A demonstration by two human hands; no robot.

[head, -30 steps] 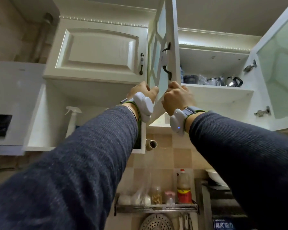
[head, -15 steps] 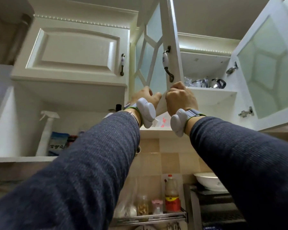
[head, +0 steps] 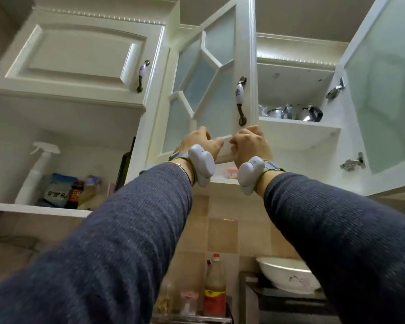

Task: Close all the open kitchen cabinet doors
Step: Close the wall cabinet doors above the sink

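A white upper cabinet has two frosted-glass doors. The left glass door [head: 211, 85] stands partly open, its lower edge held from both sides. My left hand [head: 198, 142] grips that bottom edge from the left, and my right hand [head: 249, 143] grips the bottom corner just under the door's handle [head: 240, 101]. The right glass door [head: 384, 90] is swung wide open toward me. Between them the cabinet shelf [head: 297, 129] shows with metal pots [head: 295, 113] on it. Further left, a solid panel door [head: 80, 57] sits shut.
Under the panel door an open shelf [head: 33, 208] holds a spray bottle [head: 36, 169], packets and a dark bottle. Below are a tiled wall, an oil bottle [head: 214, 286] on a rack and a white bowl [head: 288, 274]. Hinges [head: 352, 161] stick out of the right door.
The left glass door has swung from edge-on toward the cabinet, showing more of its face. Both hands stayed on its bottom edge and moved with it; the view shifted right.
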